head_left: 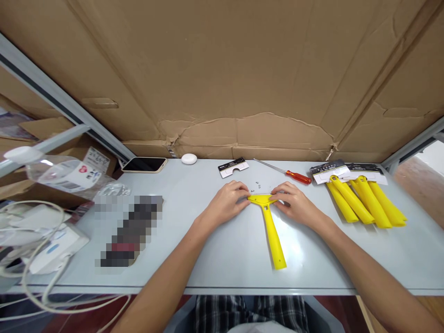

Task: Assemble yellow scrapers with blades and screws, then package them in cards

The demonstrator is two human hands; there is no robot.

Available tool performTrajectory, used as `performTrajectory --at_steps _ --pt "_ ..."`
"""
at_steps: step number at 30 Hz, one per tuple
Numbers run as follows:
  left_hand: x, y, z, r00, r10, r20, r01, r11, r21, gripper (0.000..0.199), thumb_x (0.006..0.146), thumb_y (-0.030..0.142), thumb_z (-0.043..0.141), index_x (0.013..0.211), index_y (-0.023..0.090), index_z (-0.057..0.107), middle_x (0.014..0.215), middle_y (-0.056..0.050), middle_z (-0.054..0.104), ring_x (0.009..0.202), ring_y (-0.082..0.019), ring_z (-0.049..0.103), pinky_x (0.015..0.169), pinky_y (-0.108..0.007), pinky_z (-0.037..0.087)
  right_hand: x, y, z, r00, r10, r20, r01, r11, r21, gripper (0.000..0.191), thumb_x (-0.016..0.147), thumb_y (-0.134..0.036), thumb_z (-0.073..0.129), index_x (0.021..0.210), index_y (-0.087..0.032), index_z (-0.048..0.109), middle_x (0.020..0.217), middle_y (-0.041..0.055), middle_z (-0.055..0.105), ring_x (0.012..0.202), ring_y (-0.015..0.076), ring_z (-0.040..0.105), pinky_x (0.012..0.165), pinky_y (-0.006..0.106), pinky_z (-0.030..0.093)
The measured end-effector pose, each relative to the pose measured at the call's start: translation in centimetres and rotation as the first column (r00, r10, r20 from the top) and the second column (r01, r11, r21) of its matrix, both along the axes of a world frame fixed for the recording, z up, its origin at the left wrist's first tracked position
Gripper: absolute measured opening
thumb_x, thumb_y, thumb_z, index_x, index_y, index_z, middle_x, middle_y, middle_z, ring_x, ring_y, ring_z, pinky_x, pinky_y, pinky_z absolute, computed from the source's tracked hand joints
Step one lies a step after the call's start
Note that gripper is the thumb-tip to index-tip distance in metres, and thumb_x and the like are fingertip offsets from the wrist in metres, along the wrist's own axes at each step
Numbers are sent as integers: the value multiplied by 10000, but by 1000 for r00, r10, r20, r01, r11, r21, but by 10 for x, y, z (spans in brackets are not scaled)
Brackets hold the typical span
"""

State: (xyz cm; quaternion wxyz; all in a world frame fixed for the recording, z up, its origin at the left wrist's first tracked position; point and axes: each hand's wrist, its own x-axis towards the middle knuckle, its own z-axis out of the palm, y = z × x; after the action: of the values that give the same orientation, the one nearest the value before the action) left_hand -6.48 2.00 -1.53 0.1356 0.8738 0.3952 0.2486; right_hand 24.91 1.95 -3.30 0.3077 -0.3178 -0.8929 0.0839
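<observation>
A yellow scraper (273, 236) lies on the grey table in front of me, its wide head away from me and its handle pointing my way. My left hand (229, 201) pinches the left end of the head. At the right end, the fingers of my right hand (293, 201) close on the other corner. A thin strip shows along the head's far edge. Just beyond it lie several small screws (257, 185). Farther back are a black-and-white card (233, 167) with a notch and a red-handled screwdriver (298, 177).
On the right, several yellow scraper handles (367, 203) lie with black-and-white cards (329, 171). To the left are a phone (144, 165), a white oval case (189, 159), a pixelated dark device (133, 231), white cables (45, 249) and a plastic bottle (65, 173). A cardboard wall (243, 83) stands behind.
</observation>
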Motion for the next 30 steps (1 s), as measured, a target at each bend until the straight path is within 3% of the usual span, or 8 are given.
performTrajectory --at_steps 10,24,30 --pt "1 0 -4 998 -67 4 67 994 85 240 1108 202 658 1090 262 890 1185 -86 808 1086 -264 742 963 -442 630 1 -1 -2 1000 -13 4 12 1000 29 264 1040 -100 690 1137 -269 869 1236 114 790 1114 276 729 932 483 659" --pt "2 -1 -5 997 -70 -34 72 996 61 291 1084 129 644 1106 278 892 1211 -83 805 1102 -270 726 985 -455 618 1 0 -4 999 -22 35 21 999 36 279 1051 -96 674 1137 -273 872 1252 111 789 1127 275 725 941 464 648" --pt "4 0 -1 999 -40 -30 42 996 73 284 1114 162 587 1121 238 860 1192 -95 808 1084 -273 729 1010 -475 616 4 -2 5 998 -45 47 44 999 21 275 1055 -154 672 1206 -270 870 1300 127 790 1180 295 722 1032 526 649"
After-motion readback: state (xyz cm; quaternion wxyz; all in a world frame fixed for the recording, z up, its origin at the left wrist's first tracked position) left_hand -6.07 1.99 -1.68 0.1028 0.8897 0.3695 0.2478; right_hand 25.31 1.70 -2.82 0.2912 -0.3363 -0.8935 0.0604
